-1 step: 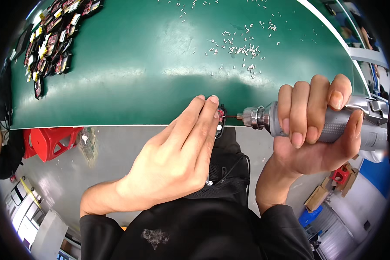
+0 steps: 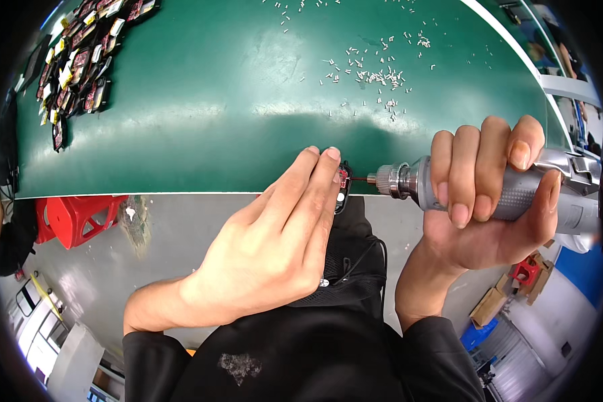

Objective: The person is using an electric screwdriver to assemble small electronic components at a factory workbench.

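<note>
At the table's near edge, my left hand point(image 2: 275, 234) is closed around a small black housing with a red circuit board point(image 2: 342, 194). My fingers cover much of its left side. Wrapped round the grey body of an electric screwdriver point(image 2: 516, 191) is my right hand point(image 2: 486, 181). The screwdriver lies level, its thin bit point(image 2: 360, 179) pointing left and reaching the housing's right side. Whether a screw sits at the tip is too small to tell.
Many small loose screws point(image 2: 382, 77) are scattered on the green table point(image 2: 201, 134). A pile of similar black housings with red boards point(image 2: 80, 63) lies at the far left. Below the table edge stands a red stool point(image 2: 74, 218); cardboard point(image 2: 492, 301) is at the lower right.
</note>
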Demonstrator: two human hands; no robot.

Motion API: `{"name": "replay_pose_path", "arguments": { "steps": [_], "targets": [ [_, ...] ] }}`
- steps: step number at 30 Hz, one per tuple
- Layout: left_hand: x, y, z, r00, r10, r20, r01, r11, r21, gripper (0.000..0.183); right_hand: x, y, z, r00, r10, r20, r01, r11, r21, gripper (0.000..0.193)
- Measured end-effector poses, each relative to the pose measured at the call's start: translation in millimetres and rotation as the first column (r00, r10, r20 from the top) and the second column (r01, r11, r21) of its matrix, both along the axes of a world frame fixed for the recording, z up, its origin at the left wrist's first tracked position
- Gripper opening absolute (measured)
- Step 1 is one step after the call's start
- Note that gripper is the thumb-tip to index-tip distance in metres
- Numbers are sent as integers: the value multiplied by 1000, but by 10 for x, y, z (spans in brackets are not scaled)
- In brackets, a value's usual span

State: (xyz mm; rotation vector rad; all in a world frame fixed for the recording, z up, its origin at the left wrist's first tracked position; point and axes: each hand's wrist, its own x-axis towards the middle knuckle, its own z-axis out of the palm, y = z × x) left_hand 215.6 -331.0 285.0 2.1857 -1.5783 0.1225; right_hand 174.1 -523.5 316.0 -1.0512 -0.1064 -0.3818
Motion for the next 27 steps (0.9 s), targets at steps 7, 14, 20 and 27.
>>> {"name": "replay_pose_path", "arguments": {
  "steps": [7,14,20,27],
  "targets": [
    [12,-4,-14,1000,-13,-5,13,999,-33,33,43,15,6,999,17,-37,-19,999,-31,23],
    [40,23,-100,999,-11,45,15,996,-93,34,256,25,38,960,275,-55,-281,936,-210,19],
    [27,39,-60,998,-1,65,6,997,-77,38,310,60,58,960,269,-79,-279,936,-215,18],
    [-33,30,17,996,-26,90,27,999,-20,34,235,117,89,973,219,-69,-228,955,-192,19]
  ]
}}
